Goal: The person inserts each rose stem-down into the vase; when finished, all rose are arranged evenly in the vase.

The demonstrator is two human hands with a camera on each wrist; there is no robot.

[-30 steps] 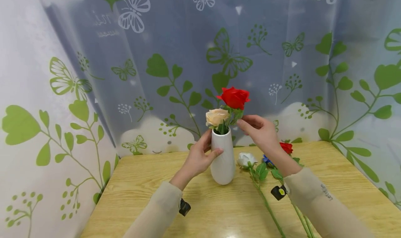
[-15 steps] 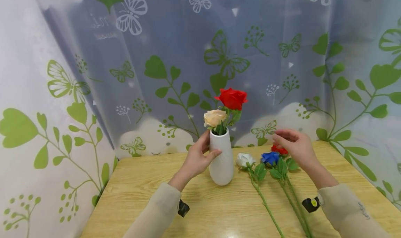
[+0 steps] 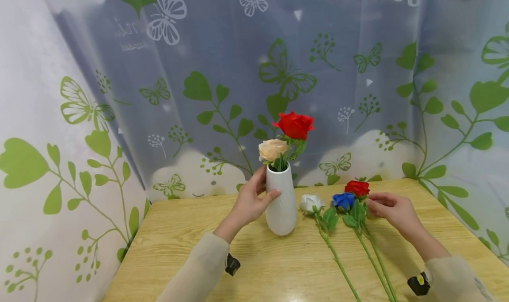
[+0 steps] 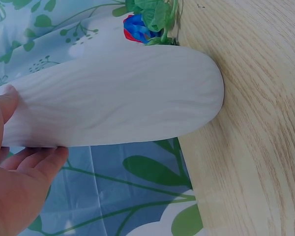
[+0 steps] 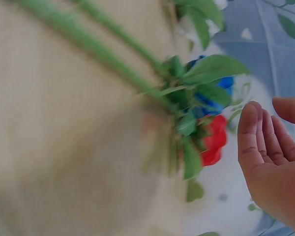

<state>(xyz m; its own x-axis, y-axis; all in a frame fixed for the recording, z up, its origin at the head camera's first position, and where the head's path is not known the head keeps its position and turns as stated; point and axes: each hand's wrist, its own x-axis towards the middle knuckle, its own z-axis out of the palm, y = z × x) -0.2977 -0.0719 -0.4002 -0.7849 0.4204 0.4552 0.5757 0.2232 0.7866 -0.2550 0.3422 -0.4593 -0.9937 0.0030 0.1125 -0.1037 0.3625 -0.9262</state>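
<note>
A white vase (image 3: 281, 204) stands upright on the table, holding a cream rose (image 3: 272, 150) and a taller red rose (image 3: 295, 125). My left hand (image 3: 250, 202) grips the vase near its top, thumb in front and fingers round the far side. On the right, my right hand (image 3: 395, 211) hovers beside the leaves of a second red rose (image 3: 357, 188). In the right wrist view that hand (image 5: 273, 152) has relaxed fingers and thumb apart, with nothing between them. A blue rose (image 3: 343, 200) lies against the red one, their stems side by side.
A white rose (image 3: 311, 203) lies between the vase and the blue rose, its stem running towards the front of the wooden table (image 3: 179, 249). A curtain (image 3: 222, 72) printed with leaves and butterflies hangs behind the table and along both sides.
My right hand has left the red rose in the vase and moved right and down to the flowers lying on the table. My left hand keeps its grip on the vase.
</note>
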